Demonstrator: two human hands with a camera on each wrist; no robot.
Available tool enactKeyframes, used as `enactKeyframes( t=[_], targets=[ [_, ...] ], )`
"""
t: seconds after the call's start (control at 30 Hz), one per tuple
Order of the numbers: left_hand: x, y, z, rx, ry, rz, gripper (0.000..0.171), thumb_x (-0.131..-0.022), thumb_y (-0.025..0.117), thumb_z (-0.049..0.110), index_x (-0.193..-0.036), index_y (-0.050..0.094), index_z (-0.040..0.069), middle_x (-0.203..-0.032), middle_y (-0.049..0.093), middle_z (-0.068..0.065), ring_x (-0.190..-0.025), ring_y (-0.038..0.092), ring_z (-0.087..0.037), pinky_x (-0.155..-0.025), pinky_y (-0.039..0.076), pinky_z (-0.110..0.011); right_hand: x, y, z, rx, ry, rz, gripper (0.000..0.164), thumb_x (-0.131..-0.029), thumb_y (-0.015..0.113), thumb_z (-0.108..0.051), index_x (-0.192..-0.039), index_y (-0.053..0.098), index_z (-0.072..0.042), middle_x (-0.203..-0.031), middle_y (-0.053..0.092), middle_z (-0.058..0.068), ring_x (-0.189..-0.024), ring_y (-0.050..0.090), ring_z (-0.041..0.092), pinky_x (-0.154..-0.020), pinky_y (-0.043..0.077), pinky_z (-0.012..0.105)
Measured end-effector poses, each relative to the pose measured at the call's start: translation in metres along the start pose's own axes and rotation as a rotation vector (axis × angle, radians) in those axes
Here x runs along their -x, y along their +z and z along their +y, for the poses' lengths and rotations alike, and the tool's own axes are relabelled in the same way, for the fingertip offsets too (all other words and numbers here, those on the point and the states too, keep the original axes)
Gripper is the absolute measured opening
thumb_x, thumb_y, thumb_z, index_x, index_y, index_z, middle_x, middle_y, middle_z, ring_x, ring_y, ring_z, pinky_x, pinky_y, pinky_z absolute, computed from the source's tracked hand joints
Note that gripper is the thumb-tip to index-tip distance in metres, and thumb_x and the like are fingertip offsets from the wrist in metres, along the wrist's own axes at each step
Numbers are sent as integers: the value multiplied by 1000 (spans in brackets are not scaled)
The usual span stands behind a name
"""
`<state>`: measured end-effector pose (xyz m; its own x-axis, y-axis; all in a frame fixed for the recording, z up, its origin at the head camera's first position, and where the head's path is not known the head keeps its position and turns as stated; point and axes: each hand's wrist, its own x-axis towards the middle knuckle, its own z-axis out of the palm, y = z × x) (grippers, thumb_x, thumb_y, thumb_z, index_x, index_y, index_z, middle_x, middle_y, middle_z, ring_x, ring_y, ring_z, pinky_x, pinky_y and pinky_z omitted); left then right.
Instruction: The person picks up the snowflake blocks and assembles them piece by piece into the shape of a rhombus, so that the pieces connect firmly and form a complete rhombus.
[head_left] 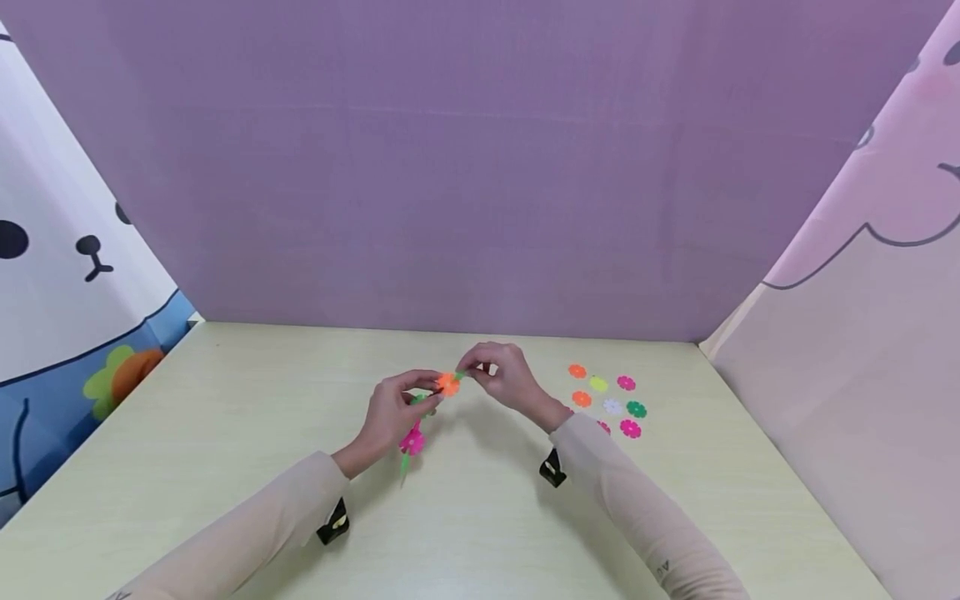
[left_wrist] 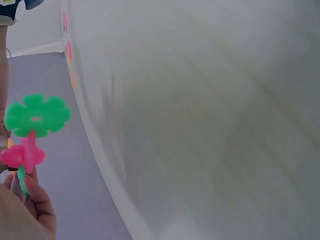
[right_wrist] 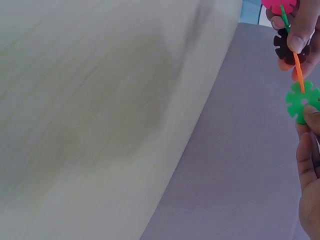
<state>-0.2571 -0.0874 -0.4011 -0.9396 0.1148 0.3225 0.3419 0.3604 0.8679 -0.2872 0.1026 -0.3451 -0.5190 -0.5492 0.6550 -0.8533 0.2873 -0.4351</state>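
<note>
My left hand [head_left: 386, 412] pinches a chain of interlocking flower-shaped plastic discs by its black disc [right_wrist: 281, 46]. An orange disc [head_left: 447, 384] sticks out of that end toward my right hand. Below the left hand hang more linked discs, among them a pink disc [head_left: 412, 442], with a green one edge-on at the bottom. With thumb and fingers, my right hand [head_left: 506, 375] pinches a green disc [right_wrist: 296, 102], whose slotted edge meets the orange disc. Whether the two are fully joined I cannot tell. In the left wrist view, a green disc [left_wrist: 52, 116] tops the chain.
Several loose flower discs lie on the table to the right, including an orange disc [head_left: 581, 399], a white disc [head_left: 612, 407] and a green disc [head_left: 637, 409]. My right forearm partly covers that group. A purple panel [head_left: 480, 208] rises behind the pale table [head_left: 480, 533].
</note>
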Motion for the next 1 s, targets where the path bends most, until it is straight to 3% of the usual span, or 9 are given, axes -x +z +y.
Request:
enactKeyframes(
  t=[0.17, 0.33, 0.53, 0.7, 1.0],
  targets=[
    [-2, -1, 2, -52, 0, 13, 25, -81, 69, 16, -106, 65, 16, -94, 70, -1, -78, 65, -14, -62, 46, -22, 3, 8, 29, -41, 44, -19, 9, -76, 65, 11, -79, 68, 3, -79, 69, 15, -70, 64, 26, -55, 51, 34],
    [-2, 0, 3, -71, -21, 16, 26, -81, 69, 17, -106, 64, 18, -95, 70, 0, -91, 62, -18, -66, 46, -24, 4, 7, 39, -33, 66, -40, 11, -78, 67, 4, -87, 69, -3, -87, 70, 9, -79, 65, 22, -60, 51, 29],
    [-2, 0, 2, -67, -11, -1, 32, -81, 68, 14, -112, 62, 20, -96, 69, -1, -80, 63, -19, -64, 45, -26, 10, -3, 42, 17, 122, -71, 21, -77, 68, 4, -95, 66, -6, -95, 68, 9, -88, 63, 29, -65, 51, 26],
    [-2, 1, -1, -57, -8, -10, 34, -82, 66, 13, -116, 60, 19, -96, 66, -2, -66, 65, -23, -59, 43, -24, 23, -17, 48, 55, 201, -80, 23, -77, 68, 3, -97, 66, -6, -96, 67, 6, -89, 63, 25, -63, 50, 24],
    [-1, 0, -1, -25, -7, -7, 33, -83, 66, 12, -114, 59, 22, -96, 65, -2, -66, 66, -26, -63, 46, -26, 60, -43, 65, 105, 297, -113, 25, -75, 69, 4, -98, 65, -5, -95, 66, 8, -87, 62, 29, -62, 50, 24]
  ],
)
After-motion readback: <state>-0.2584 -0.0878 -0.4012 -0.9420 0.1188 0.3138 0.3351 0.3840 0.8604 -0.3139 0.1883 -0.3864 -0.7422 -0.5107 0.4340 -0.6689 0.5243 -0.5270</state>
